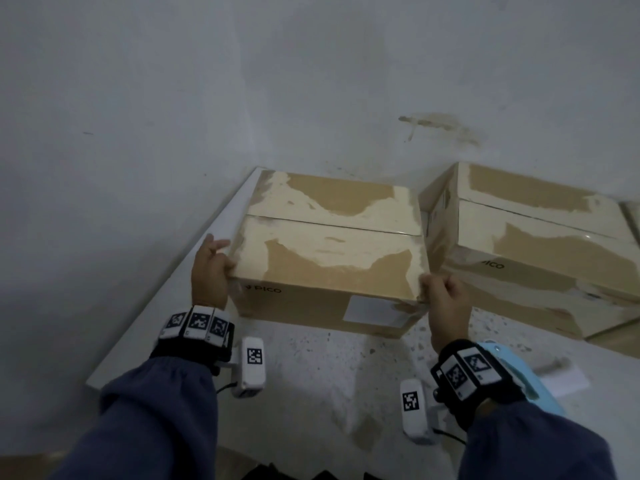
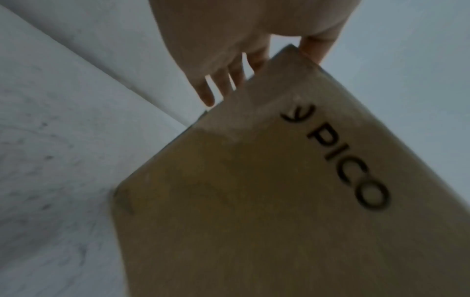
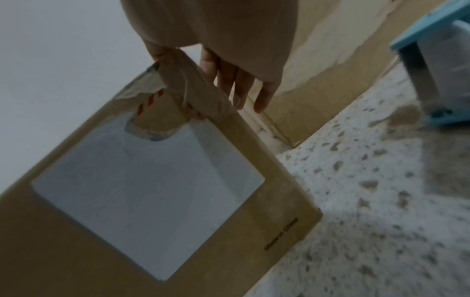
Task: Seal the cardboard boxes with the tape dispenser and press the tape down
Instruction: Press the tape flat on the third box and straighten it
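A second cardboard box stands just right of the held one, its near-left corner close to the right hand, with a narrow gap between the two boxes. The blue tape dispenser lies on the speckled white counter behind the right wrist, partly hidden by the wrist band; a plain grey wall rises behind, and the counter's left edge runs just beside the left hand. The cardboard box sits on the counter at the far left corner, between both hands. Its top flaps are shut along a centre seam, and large pale patches show where the outer paper layer is torn away. The front face bears "PICO" lettering at the left and a white label at the right. The left hand grips the near-left top corner, thumb on top and fingers down the side face. The right hand grips the near-right top corner, thumb over the top edge and fingers extended down the right side. The right wrist view alone shows crumpled tape residue and red marks at that corner, plus the dispenser's serrated blade and clear tape roll. The left wrist view alone shows the lettering close up
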